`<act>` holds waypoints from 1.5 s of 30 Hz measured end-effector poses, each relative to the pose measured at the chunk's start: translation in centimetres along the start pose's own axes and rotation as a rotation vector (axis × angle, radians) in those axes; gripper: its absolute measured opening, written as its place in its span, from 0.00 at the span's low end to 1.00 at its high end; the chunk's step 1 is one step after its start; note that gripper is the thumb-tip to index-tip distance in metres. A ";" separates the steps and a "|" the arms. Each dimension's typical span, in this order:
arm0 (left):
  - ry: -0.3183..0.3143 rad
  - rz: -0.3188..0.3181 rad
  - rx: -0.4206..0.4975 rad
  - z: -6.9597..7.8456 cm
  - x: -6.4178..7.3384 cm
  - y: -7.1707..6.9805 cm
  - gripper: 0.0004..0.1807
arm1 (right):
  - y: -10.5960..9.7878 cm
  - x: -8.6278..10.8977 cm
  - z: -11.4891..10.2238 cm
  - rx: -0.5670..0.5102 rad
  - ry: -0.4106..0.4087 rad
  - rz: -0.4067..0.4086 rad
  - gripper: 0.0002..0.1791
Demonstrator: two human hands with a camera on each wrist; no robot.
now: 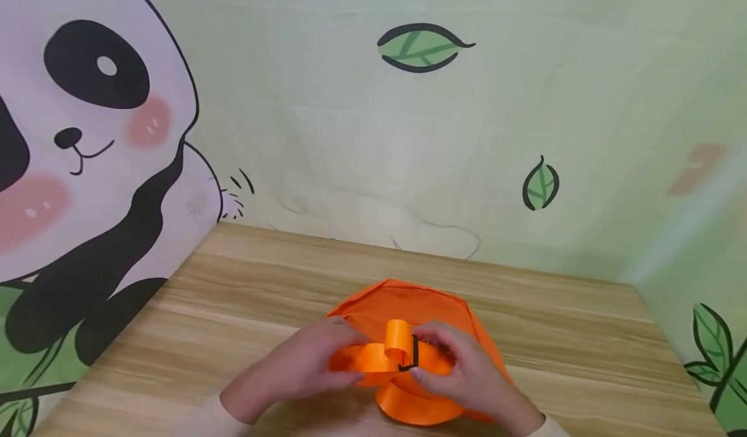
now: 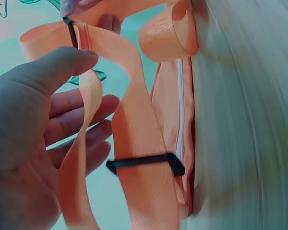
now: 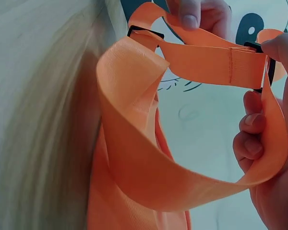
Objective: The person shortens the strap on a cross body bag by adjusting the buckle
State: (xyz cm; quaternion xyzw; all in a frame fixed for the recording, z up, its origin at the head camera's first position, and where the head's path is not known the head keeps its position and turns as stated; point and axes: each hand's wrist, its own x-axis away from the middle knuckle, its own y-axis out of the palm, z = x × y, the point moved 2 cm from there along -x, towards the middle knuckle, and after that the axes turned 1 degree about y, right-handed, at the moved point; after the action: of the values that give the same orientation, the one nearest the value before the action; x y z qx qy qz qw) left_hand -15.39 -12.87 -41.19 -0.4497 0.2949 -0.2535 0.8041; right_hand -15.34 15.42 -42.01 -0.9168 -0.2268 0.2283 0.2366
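Note:
An orange fabric bag [image 1: 403,299] lies on the table, with a pale zipper [image 2: 180,112] showing along its edge in the left wrist view. Above it, both hands hold up its looped orange webbing strap [image 1: 373,358]. My left hand [image 1: 303,362] pinches the strap between thumb and fingers, left of a black buckle [image 1: 415,351]. My right hand [image 1: 463,366] grips that buckle and the webbing beside it, thumb in front and fingers curled behind. A second black buckle [image 2: 146,164] sits farther along the strap, apart from the fingers. One strap loop [image 3: 149,177] hangs down in front of the bag.
The wood-grain table [image 1: 262,281] extends around the bag on both sides. Behind it rises a pale green backdrop [image 1: 327,132] printed with leaves, and a large cartoon panda [image 1: 169,210] covers the left side.

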 end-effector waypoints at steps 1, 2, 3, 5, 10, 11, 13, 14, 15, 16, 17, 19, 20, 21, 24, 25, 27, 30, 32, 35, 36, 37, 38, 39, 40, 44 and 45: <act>0.007 0.008 -0.002 -0.1 0.1 -0.1 0.20 | -0.1 0.0 0.0 0.012 -0.004 0.003 0.22; 0.011 0.015 -0.003 -0.3 0.2 -0.1 0.19 | -0.2 0.0 0.1 0.021 -0.010 0.006 0.22; 0.013 0.020 -0.002 -0.4 0.3 -0.2 0.19 | -0.3 0.0 0.1 0.024 -0.017 0.007 0.22; 0.010 0.021 -0.002 -0.6 0.6 -0.4 0.20 | -0.4 0.1 0.2 0.035 -0.035 0.016 0.21; -0.002 0.020 -0.006 -1.0 1.5 -1.1 0.20 | -0.8 0.2 0.4 0.018 -0.085 0.037 0.21; 0.000 0.026 -0.010 -1.1 1.7 -1.2 0.20 | -0.9 0.2 0.5 0.007 -0.086 0.038 0.21; 0.013 0.048 -0.022 -1.4 2.0 -1.4 0.20 | -1.1 0.2 0.5 0.003 -0.078 0.042 0.21; 0.020 0.063 -0.028 -1.5 2.2 -1.6 0.20 | -1.1 0.2 0.5 0.003 -0.077 0.043 0.21; 0.020 0.075 -0.032 -1.7 2.4 -1.7 0.19 | -1.2 0.3 0.4 0.005 -0.073 0.046 0.21; 0.021 0.085 -0.035 -1.9 2.6 -1.8 0.19 | -1.3 0.3 0.5 0.007 -0.071 0.047 0.21; 0.026 0.096 -0.038 -2.0 2.7 -1.8 0.19 | -1.4 0.3 0.5 0.014 -0.070 0.051 0.22; 0.033 0.109 -0.033 -2.3 3.0 -2.0 0.19 | -1.5 0.3 0.5 0.021 -0.076 0.059 0.22; 0.035 0.113 -0.030 -2.5 3.2 -2.1 0.19 | -1.6 0.4 0.6 0.021 -0.079 0.061 0.22; 0.038 0.115 -0.023 -2.6 3.3 -2.2 0.19 | -1.6 0.4 0.6 0.021 -0.084 0.062 0.23; 0.056 0.121 -0.003 -3.0 3.8 -2.5 0.19 | -1.8 0.5 0.7 0.018 -0.081 0.064 0.22; 0.060 0.122 0.002 -3.2 3.9 -2.6 0.19 | -1.9 0.5 0.7 0.019 -0.080 0.063 0.22; 0.062 0.122 0.017 -3.6 4.3 -2.8 0.20 | -2.0 0.6 0.7 0.020 -0.079 0.059 0.22; 0.053 0.115 0.031 -4.0 4.7 -3.0 0.19 | -2.2 0.6 0.7 0.021 -0.087 0.052 0.22; 0.049 0.113 0.038 -4.3 4.9 -3.1 0.19 | -2.3 0.6 0.7 0.020 -0.104 0.051 0.22; 0.045 0.121 0.039 -4.5 5.2 -3.2 0.19 | -2.4 0.5 0.7 0.005 -0.118 0.053 0.22; 0.044 0.123 0.039 -4.6 5.3 -3.2 0.18 | -2.4 0.5 0.7 0.000 -0.116 0.053 0.21; 0.037 0.121 0.042 -4.6 5.4 -3.3 0.18 | -2.5 0.5 0.7 -0.001 -0.116 0.055 0.21; 0.032 0.120 0.041 -4.7 5.4 -3.4 0.18 | -2.5 0.5 0.7 -0.004 -0.114 0.055 0.21; 0.025 0.116 0.043 -4.7 5.5 -3.5 0.18 | -2.5 0.5 0.7 -0.011 -0.111 0.052 0.21; 0.018 0.111 0.045 -4.8 5.5 -3.5 0.18 | -2.5 0.5 0.7 -0.015 -0.106 0.048 0.21; 0.006 0.095 0.036 -4.9 5.6 -3.6 0.18 | -2.4 0.4 0.6 -0.032 -0.105 0.031 0.21; 0.003 0.089 0.035 -4.9 5.6 -3.5 0.18 | -2.4 0.3 0.6 -0.039 -0.107 0.028 0.21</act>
State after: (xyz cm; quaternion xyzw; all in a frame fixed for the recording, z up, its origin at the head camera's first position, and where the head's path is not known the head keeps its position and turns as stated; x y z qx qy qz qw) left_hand -15.42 -21.09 -41.58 -0.4217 0.3111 -0.2233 0.8219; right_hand -16.15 17.65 -41.29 -0.9108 -0.2306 0.2759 0.2029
